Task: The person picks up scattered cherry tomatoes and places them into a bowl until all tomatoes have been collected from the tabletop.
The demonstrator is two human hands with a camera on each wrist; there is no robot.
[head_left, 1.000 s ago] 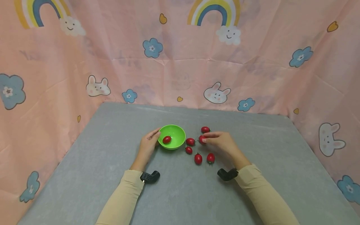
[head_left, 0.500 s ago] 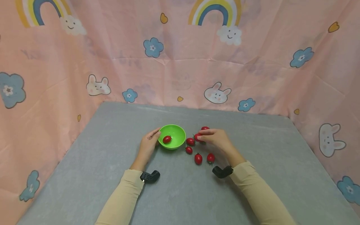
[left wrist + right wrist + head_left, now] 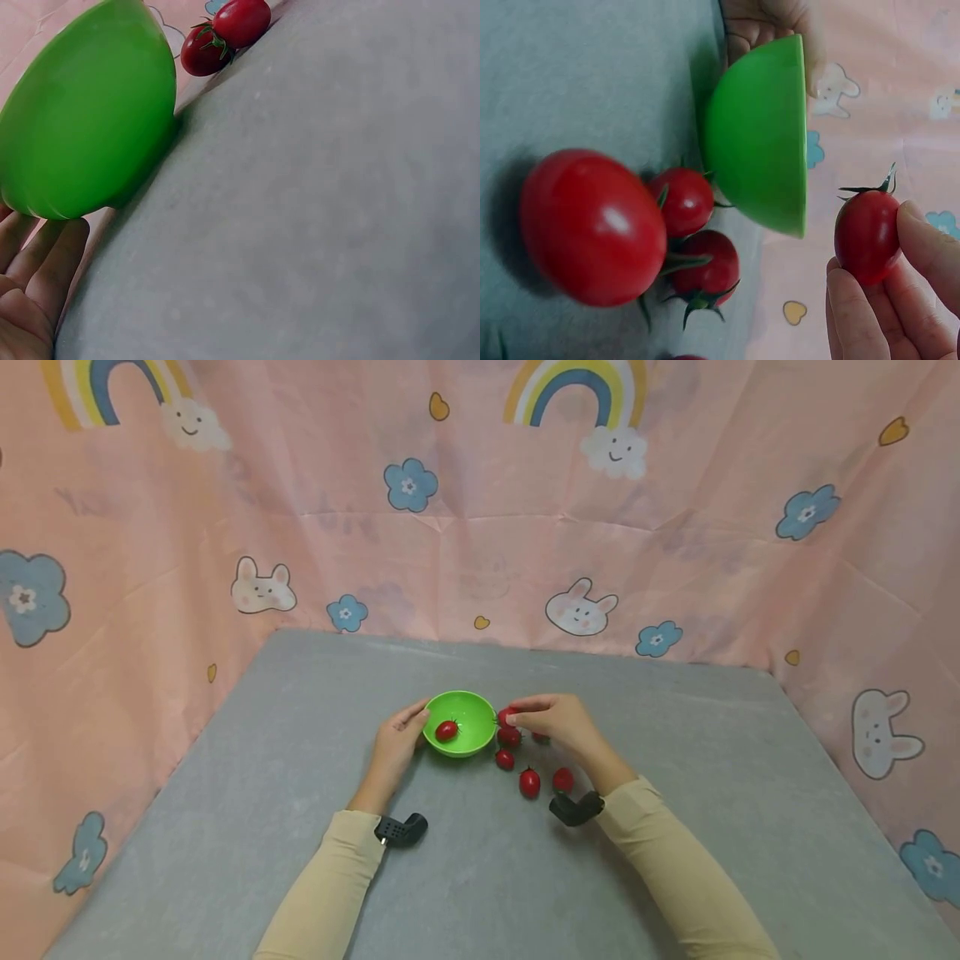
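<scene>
A green bowl [image 3: 460, 723] stands mid-table with one cherry tomato [image 3: 446, 730] inside it. My left hand [image 3: 399, 739] rests against the bowl's left side, fingers fairly straight; its fingertips [image 3: 45, 259] touch the bowl [image 3: 86, 120] in the left wrist view. My right hand [image 3: 551, 720] pinches a cherry tomato [image 3: 866, 236] in the air just right of the bowl's rim [image 3: 799, 135]; in the head view that tomato [image 3: 504, 716] peeks out at the fingertips. Several more tomatoes [image 3: 529, 782] lie on the table below and right of the bowl.
The grey table [image 3: 675, 827] is walled on three sides by a pink cartoon-print cloth [image 3: 480, 527]. Loose tomatoes [image 3: 592, 225] lie close beneath my right wrist. A black wrist camera mount [image 3: 401, 829] sits on each forearm.
My right hand has lifted a tomato from the group and carried it leftward to the bowl's right rim. The left hand and bowl have stayed put.
</scene>
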